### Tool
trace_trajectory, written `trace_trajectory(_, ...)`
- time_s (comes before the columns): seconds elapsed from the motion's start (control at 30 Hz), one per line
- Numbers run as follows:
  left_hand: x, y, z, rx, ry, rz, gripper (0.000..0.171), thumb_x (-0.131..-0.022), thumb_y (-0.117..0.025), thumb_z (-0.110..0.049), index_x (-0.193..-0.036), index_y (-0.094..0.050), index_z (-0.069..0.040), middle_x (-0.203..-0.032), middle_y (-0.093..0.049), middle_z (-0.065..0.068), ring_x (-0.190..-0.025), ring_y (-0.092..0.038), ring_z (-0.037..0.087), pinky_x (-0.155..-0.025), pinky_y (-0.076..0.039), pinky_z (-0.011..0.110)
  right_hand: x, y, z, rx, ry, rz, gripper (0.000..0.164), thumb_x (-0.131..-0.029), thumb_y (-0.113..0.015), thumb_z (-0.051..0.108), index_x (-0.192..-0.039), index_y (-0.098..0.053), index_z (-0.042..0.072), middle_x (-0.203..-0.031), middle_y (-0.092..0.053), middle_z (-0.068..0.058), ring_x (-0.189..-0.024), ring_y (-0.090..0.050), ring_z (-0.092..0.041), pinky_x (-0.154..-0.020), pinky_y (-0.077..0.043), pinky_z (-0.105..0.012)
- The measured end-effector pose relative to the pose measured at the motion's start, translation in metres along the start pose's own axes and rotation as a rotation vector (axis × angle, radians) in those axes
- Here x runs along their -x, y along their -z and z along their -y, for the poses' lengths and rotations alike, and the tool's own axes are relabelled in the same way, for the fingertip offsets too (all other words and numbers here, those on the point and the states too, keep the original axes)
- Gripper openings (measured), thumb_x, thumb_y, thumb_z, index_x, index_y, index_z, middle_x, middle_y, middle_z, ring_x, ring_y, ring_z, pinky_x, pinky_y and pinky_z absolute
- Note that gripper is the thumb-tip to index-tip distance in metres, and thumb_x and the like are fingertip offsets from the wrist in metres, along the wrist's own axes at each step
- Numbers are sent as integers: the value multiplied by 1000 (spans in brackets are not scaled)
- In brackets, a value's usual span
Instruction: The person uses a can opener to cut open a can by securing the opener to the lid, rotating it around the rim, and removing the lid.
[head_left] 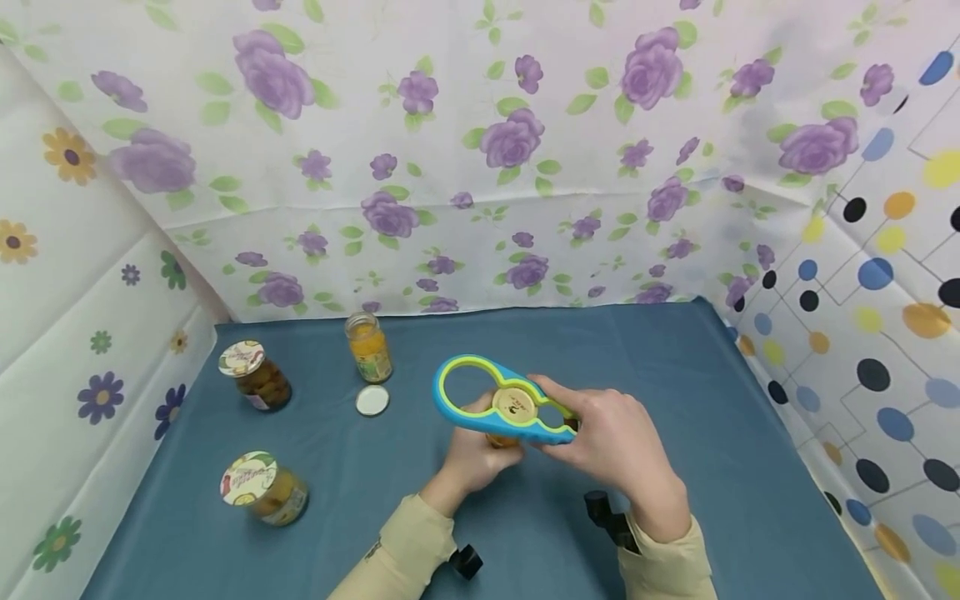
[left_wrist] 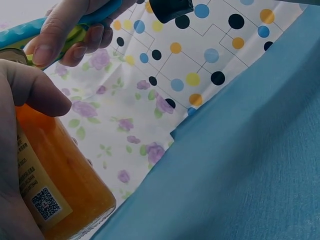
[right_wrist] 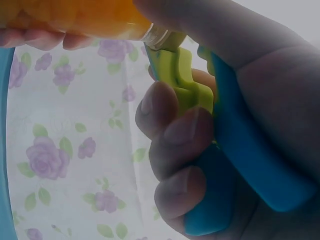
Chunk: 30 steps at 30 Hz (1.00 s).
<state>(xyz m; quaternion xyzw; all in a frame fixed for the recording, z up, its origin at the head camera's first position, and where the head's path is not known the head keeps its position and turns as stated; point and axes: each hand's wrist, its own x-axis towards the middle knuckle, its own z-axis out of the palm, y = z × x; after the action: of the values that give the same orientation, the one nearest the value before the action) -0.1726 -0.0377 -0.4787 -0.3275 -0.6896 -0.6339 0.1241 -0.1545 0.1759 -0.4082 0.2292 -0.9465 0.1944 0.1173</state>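
Gripping left hand point(head_left: 471, 458): I see fingers curled around the orange jar point(left_wrist: 75, 170), sleeve point(head_left: 408, 537) slanting in from below.
Right hand point(head_left: 611, 433): clasping the blue opener point(head_left: 487, 423) at its narrow end, angled leftward.
Jar position: between both hands over the tabletop point(head_left: 375, 475), lid point(head_left: 515, 405) inside the opener.

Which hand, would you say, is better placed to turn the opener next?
Probably the right hand: it grips the opener, which encircles the lid, while the left hand holds the jar.
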Motion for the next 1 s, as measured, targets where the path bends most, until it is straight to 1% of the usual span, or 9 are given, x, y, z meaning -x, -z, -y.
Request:
trace_trajectory(0.23, 1, 1, 1, 16, -18, 20, 55, -65, -70, 23, -118, -65, 10, -89, -70, 19, -76, -57, 16, -71, -49, 30, 0, 0, 0, 16, 22, 4, 78, -81, -96, 44, -151, -64, 36, -58, -37, 17, -47, -28, -3, -47, -27, -26)
trace_trajectory(0.37, -1, 3, 3, 16, -53, 46, 56, -63, -70, 23, -116, -65, 7, -83, -69, 15, -72, -55, 13, -68, -48, 29, 0, 2, -1, 7, 35, 8, 76, -81, -95, 44, -150, -64, 35, -58, -36, 17, -47, -28, -3, -47, -27, -25)
trace_trajectory(0.5, -1, 6, 5, 10, -92, 83, 54, -63, -71, 23, -114, -64, 6, -78, -67, 13, -69, -55, 13, -66, -49, 29, 0, 3, -2, 2, 43, 7, 76, -80, -95, 45, -149, -65, 35, -58, -36, 17, -47, -28, -2, -48, -28, -25)
trace_trajectory(0.57, -2, 6, 4, 13, -103, 92, 55, -63, -72, 23, -115, -64, 6, -78, -68, 13, -68, -55, 15, -66, -50, 29, -1, 3, -2, 5, 50, 2, 77, -80, -96, 46, -150, -65, 35, -58, -37, 17, -47, -28, -3, -47, -28, -25)
trace_trajectory(0.63, -3, 7, 4, 11, -106, 97, 57, -62, -72, 23, -117, -64, 7, -83, -70, 15, -71, -57, 17, -68, -51, 30, -1, 3, -3, 12, 56, -4, 78, -79, -96, 46, -150, -65, 35, -59, -37, 17, -48, -29, -3, -48, -29, -25)
trace_trajectory(0.77, -4, 8, 3, 14, -112, 116, 57, -62, -71, 23, -116, -63, 7, -84, -68, 14, -72, -57, 17, -68, -51, 30, -1, 1, -3, 17, 57, -5, 78, -79, -97, 45, -150, -65, 36, -61, -39, 17, -49, -30, -3, -48, -30, -26)
trace_trajectory(0.87, -1, 9, 6, 26, -110, 143, 57, -62, -70, 25, -115, -62, 7, -84, -66, 14, -72, -55, 16, -69, -49, 29, 0, 0, -3, 18, 55, 4, 78, -79, -97, 43, -149, -65, 37, -61, -39, 18, -50, -31, -3, -48, -30, -26)
trace_trajectory(0.97, 0, 10, 9, 45, -117, 171, 56, -62, -70, 24, -115, -62, 7, -85, -65, 14, -74, -56, 15, -70, -50, 30, 0, 1, -3, 19, 56, 12, 77, -79, -97, 43, -149, -65, 37, -62, -40, 18, -50, -31, -3, -48, -30, -26)
trace_trajectory(1.0, 1, 10, 14, 54, -115, 179, 56, -62, -70, 24, -115, -62, 7, -86, -65, 14, -75, -56, 16, -71, -51, 30, 0, 2, -3, 22, 54, 15, 78, -78, -97, 42, -149, -65, 38, -61, -40, 18, -50, -31, -2, -48, -30, -25)
